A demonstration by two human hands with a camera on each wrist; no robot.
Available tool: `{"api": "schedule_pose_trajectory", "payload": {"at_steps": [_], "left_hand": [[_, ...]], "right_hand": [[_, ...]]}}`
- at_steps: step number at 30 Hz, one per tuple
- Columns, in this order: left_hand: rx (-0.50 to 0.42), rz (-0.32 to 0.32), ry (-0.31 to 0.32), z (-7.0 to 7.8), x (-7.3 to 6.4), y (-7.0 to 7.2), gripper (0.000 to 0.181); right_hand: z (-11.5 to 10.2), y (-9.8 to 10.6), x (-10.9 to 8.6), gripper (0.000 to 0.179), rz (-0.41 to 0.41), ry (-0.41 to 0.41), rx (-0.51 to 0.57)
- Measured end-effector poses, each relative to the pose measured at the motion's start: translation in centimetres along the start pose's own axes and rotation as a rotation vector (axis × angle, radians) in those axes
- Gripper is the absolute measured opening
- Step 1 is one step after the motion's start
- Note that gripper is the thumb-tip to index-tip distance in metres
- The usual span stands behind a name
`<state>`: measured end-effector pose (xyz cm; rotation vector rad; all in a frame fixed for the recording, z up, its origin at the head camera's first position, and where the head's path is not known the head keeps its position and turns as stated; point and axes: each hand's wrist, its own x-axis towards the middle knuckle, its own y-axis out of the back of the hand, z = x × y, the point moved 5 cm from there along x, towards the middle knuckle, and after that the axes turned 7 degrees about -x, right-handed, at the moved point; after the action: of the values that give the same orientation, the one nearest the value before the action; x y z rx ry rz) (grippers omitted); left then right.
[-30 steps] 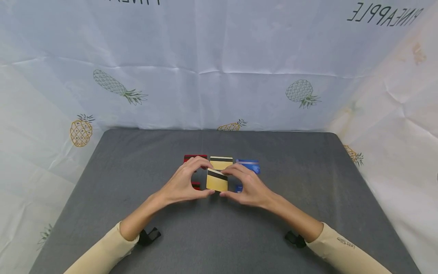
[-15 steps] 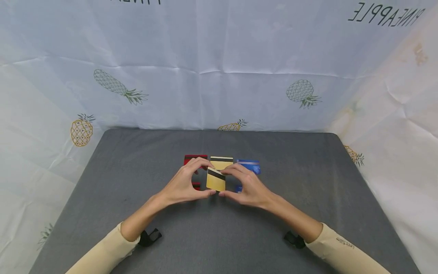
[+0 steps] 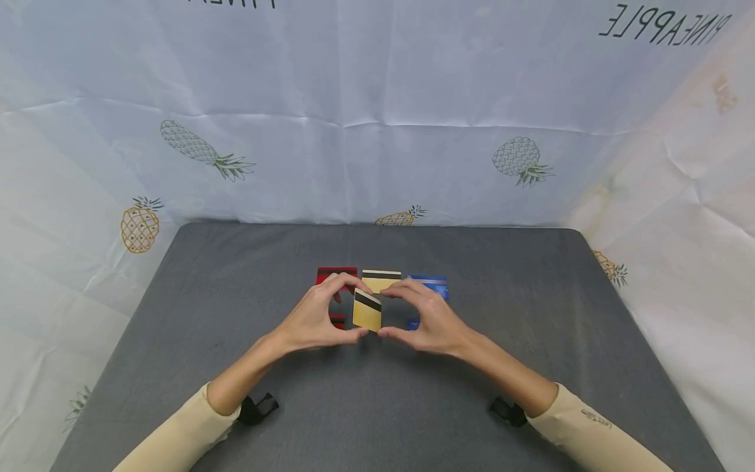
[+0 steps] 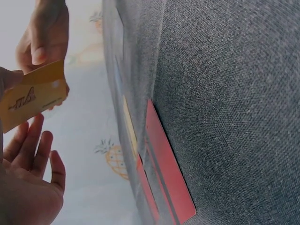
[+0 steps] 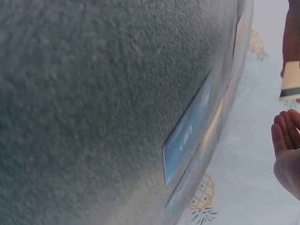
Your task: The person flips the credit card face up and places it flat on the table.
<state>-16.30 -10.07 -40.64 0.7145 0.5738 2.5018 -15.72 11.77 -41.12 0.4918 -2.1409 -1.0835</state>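
Note:
A gold bank card (image 3: 367, 311) with a dark stripe is held up over the table, tilted, its printed side facing away in the head view. My left hand (image 3: 309, 321) pinches its left side between thumb and fingers. At the right edge, my right hand (image 3: 433, 321) holds it with thumb below and fingers above. Behind lie a red card (image 3: 327, 275), another gold card (image 3: 380, 282) and a blue card (image 3: 438, 286) in a row. Nearer, my hands partly hide a second red card (image 3: 338, 320) and a second blue card (image 3: 413, 324).
The dark grey table (image 3: 377, 406) stretches out around the cards. A pale curtain (image 3: 354, 170) with pineapple prints hangs behind it and at both sides. Black straps (image 3: 257, 410) sit at both wrists, by the cream sleeves.
The held gold card has turned, so its face looks narrower in the head view, and its right edge has shifted left. Both hands stay nearly in place; the cards on the table have not moved.

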Motion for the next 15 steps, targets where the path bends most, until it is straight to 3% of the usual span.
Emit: {"api": "schedule_pose_trajectory", "payload": {"at_steps": [15], "left_hand": [[-0.010, -0.003, -0.001, -0.3, -0.1, -0.2, 0.058]], "right_hand": [[-0.2, 2.0, 0.7, 0.060, 0.071, -0.025, 0.075]]}}
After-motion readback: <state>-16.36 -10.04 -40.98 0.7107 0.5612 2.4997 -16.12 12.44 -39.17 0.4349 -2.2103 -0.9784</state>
